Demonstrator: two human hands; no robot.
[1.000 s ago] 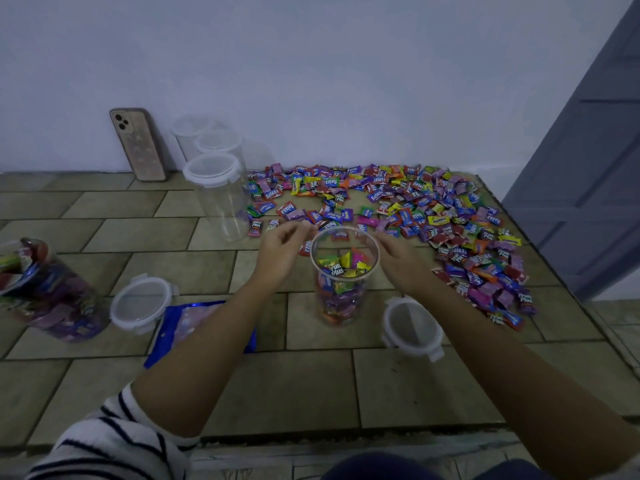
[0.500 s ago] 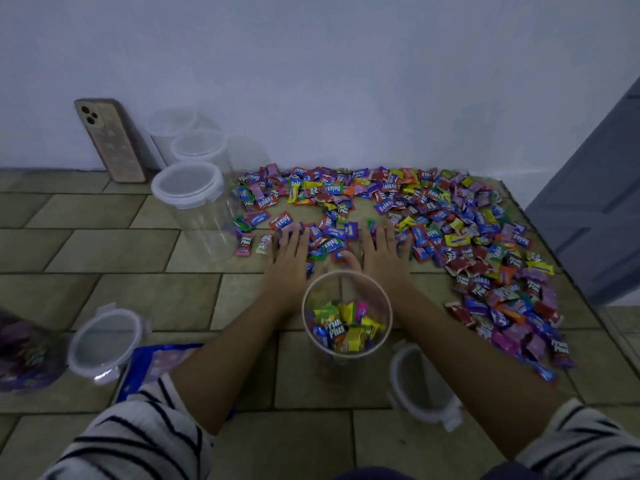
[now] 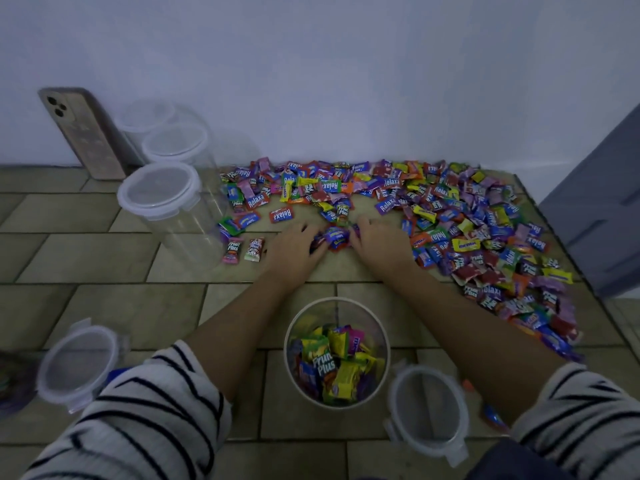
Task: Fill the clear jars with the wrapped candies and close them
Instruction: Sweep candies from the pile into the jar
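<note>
**Two hands gathering a fresh handful beyond a part-filled jar**

Curled round a small heap of candies from both sides: left hand on the heap's left, right hand on its right, fingertips almost meeting over the far side. Low on the tiled floor, nothing lifted yet.

Changed from half a second ago, when both palms lay flat and spread over the loose sweets; a second ago, both at the jar mouth. Judged as the gathering stage of another scoop, with the carry back to the jar to follow.

Near, between the two forearms: open jar, upright, lidless, wrapped sweets inside. Fill level hard to read from above, but clear wall showing over the sweets, so probably several handfuls short and not ready for closing.

Just right of the jar, flat on the floor: lid. Near left, well apart: second lid.

Far left, by the wall: three empty jars, lids on, beside a phone propped upright.

Far and right: wide spread of candies reaching the wall, plenty left for the remaining jars.
</note>
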